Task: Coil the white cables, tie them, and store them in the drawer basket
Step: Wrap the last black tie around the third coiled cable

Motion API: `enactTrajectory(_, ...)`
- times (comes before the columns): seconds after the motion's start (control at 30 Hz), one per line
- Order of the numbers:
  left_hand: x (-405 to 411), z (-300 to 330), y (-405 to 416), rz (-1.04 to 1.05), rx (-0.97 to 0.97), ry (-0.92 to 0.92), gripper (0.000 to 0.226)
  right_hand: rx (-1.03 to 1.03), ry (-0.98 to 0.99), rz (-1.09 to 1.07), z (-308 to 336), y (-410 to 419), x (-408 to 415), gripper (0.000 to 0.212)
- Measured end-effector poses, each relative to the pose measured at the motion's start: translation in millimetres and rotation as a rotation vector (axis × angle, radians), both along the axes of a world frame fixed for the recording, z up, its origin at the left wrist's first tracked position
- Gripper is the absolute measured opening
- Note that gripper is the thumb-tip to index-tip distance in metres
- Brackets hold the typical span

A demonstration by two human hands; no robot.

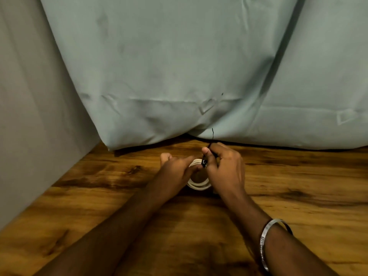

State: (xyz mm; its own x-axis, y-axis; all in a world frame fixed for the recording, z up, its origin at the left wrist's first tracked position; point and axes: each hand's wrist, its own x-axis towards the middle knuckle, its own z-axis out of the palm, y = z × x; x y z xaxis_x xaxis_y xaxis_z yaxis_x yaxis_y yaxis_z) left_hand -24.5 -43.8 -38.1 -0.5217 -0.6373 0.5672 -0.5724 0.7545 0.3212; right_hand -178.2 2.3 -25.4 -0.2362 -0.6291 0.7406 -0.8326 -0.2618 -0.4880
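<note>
A white cable (199,185) lies wound into a small coil on the wooden table (99,206), between my two hands. My left hand (175,168) holds the coil's left side with its fingers curled on the loops. My right hand (225,166) pinches a thin black tie (205,162) that wraps the coil's far side. The tie's loose tail (212,134) sticks up past my fingers toward the curtain. Part of the coil is hidden under my hands. No drawer basket is in view.
A pale green curtain (169,66) hangs down to the table's far edge. A grey wall (29,116) runs along the left. A silver bangle (266,242) sits on my right wrist.
</note>
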Motion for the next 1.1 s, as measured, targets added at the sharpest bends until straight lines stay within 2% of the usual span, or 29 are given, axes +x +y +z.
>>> enactTrajectory(0.2,0.5,3.5,2.3,-0.059,-0.042,0.027,0.044,0.072,-0.357,0.025,-0.1,-1.4,2.9,0.03)
enactTrajectory(0.33,9.2,-0.9,1.5,-0.101,-0.036,0.093,0.033,0.221,-0.617,0.152,-6.9,-11.8,3.8,0.034)
enactTrajectory(0.47,17.1,-6.5,-0.1,-0.098,-0.075,0.126,0.029,0.363,-0.773,0.304,-7.0,-9.1,7.3,0.031)
enactTrajectory(0.53,16.6,-3.8,1.4,-0.079,-0.153,0.125,0.028,0.415,-0.982,0.382,-1.2,-8.2,7.3,0.027)
enactTrajectory(0.63,14.2,2.9,5.3,-0.042,-0.257,0.166,0.024,0.625,-1.304,0.531,5.9,-9.5,7.1,0.006)
enactTrajectory(0.67,14.0,4.4,6.6,-0.036,-0.254,0.187,0.023,0.67,-1.348,0.557,5.3,-11.0,5.6,0.019)
enactTrajectory(0.7,14.3,5.5,7.6,-0.042,-0.241,0.21,0.023,0.715,-1.371,0.574,5.7,-11.8,3.9,0.024)
enactTrajectory(0.87,13.7,6.7,11.8,-0.065,-0.291,0.172,0.024,0.786,-1.331,0.584,11.6,-7.8,0.2,0.012)
enactTrajectory(0.97,14.0,6.8,10.5,0.0,-0.307,0.132,0.027,0.738,-1.348,0.549,8.2,-10.0,0.8,0.019)
enactTrajectory(1.1,12.1,5.1,5.0,0.075,-0.255,0.182,0.03,0.576,-1.206,0.518,7.5,-4.9,10.2,0.02)
